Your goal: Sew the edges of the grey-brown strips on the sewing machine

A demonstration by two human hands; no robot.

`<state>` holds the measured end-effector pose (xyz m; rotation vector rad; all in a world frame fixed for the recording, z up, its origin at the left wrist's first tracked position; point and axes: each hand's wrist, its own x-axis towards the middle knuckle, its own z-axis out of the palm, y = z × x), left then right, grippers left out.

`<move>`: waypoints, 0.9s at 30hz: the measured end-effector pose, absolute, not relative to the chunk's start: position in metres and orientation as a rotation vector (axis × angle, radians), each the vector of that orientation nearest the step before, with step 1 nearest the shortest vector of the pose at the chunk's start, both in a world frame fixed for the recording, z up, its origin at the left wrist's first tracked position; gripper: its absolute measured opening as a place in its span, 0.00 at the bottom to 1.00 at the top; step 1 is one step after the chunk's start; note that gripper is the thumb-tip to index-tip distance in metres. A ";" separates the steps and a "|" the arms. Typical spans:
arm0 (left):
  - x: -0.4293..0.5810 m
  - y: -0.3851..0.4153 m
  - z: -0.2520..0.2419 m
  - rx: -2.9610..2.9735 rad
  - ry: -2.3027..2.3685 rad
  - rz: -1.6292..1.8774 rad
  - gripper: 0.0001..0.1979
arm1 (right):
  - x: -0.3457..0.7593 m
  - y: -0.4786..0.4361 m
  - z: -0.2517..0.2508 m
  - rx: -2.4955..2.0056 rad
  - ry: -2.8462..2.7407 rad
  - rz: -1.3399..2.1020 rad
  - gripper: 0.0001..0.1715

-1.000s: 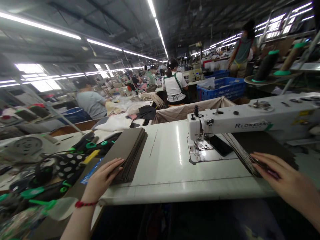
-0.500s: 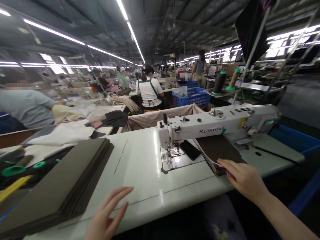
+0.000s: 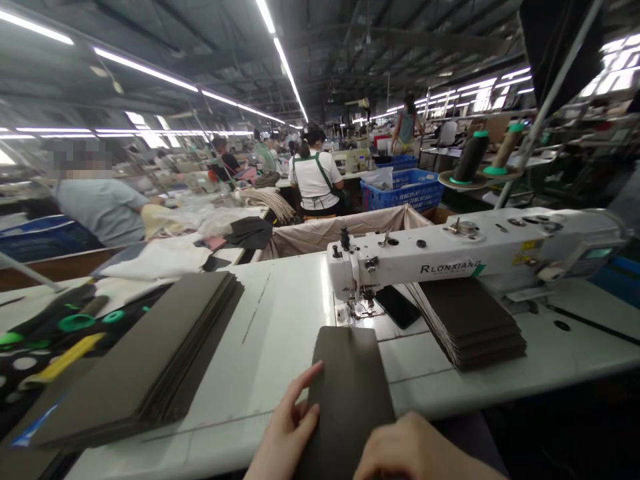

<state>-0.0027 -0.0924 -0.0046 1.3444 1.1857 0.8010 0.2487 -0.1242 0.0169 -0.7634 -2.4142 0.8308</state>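
Head view: your left hand, thumb and forefinger apart, touches the panel before the machine; your right hand curls, its grip unclear. The panel looks light, stiffish: hold its 2 long edges.

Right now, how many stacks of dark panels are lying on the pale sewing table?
2: the left stack, and the right stack, partly beneath the sewing machine. The panel touched by the left hand is not counted. More may be hidden.
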 end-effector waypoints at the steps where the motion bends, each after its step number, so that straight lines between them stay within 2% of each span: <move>1: -0.017 -0.095 -0.011 1.468 1.320 0.830 0.27 | 0.253 -0.112 0.022 -0.856 -2.351 0.871 0.12; 5: -0.044 -0.103 -0.028 2.066 1.890 0.883 0.28 | 0.248 -0.050 0.025 -1.305 -2.270 0.537 0.28; 8: -0.039 -0.098 -0.024 2.467 1.819 0.624 0.30 | 0.234 -0.011 0.010 -1.451 -2.376 0.317 0.36; 11: -0.034 -0.083 -0.011 2.678 1.407 0.264 0.32 | 0.232 0.006 0.000 -1.489 -2.433 0.265 0.36; 13: -0.035 -0.071 -0.003 2.700 1.295 0.155 0.31 | 0.240 0.005 -0.005 -1.480 -2.421 0.287 0.35; 27: 0.000 -0.015 0.005 2.641 1.190 0.287 0.33 | 0.259 -0.003 -0.026 -1.448 -2.341 0.292 0.33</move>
